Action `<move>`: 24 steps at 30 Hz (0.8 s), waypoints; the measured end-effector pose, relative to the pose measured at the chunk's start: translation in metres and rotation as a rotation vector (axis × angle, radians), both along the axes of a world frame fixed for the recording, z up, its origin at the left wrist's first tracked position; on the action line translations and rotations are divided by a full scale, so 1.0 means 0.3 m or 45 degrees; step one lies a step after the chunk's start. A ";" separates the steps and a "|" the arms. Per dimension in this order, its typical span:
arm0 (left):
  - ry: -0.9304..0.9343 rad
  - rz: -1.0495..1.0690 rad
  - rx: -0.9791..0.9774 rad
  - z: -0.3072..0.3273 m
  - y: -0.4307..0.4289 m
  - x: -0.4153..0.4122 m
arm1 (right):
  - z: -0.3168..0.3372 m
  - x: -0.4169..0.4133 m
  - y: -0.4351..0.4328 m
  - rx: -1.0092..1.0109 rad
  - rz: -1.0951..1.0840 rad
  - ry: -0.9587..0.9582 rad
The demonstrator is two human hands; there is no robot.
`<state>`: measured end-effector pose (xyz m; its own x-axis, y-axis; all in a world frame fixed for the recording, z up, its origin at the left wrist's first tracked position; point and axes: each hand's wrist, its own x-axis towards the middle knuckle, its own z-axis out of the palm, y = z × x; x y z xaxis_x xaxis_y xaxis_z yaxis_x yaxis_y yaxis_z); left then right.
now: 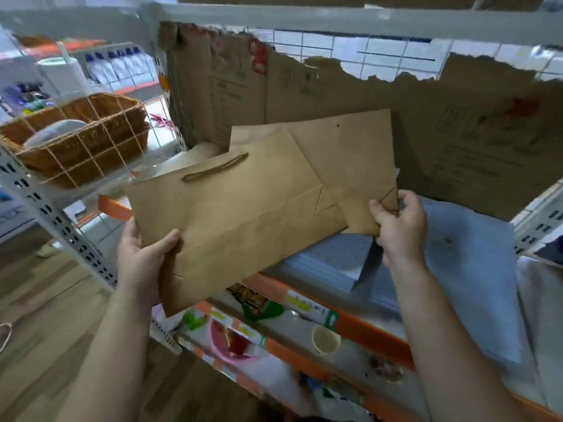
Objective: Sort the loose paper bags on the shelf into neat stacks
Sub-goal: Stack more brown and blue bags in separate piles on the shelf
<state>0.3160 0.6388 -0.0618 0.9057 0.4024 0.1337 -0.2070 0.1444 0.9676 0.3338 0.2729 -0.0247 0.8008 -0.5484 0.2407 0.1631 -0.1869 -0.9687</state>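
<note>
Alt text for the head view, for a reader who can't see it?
The left hand grips a flat brown paper bag with a rope handle; the right hand pinches the corner of a second bag behind it. Both hang above blue sheets on the shelf.

Plain brown paper bags, orange-edged shelf.

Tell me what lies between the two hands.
Head view: a handled paper bag overlapping a second bag, held by left hand and right hand.

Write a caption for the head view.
Left hand grips a handled brown paper bag; right hand pinches a second brown bag.
</note>
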 end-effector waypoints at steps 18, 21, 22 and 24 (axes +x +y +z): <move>-0.014 -0.338 0.096 -0.048 0.621 0.727 | -0.016 0.324 0.715 -0.052 -0.230 0.197; 0.017 -0.332 0.031 -0.069 0.670 0.787 | -0.047 0.359 0.804 0.005 -0.235 0.245; 0.022 -0.330 0.015 -0.076 0.678 0.801 | -0.054 0.369 0.827 -0.001 -0.241 0.284; 0.020 -0.337 0.023 -0.087 0.683 0.816 | -0.069 0.383 0.864 -0.032 -0.231 0.400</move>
<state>0.5608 0.8438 -0.0878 0.9811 0.1490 0.1237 -0.1493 0.1746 0.9733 0.4488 0.5320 -0.0454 0.7279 -0.6855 0.0134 -0.1802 -0.2101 -0.9609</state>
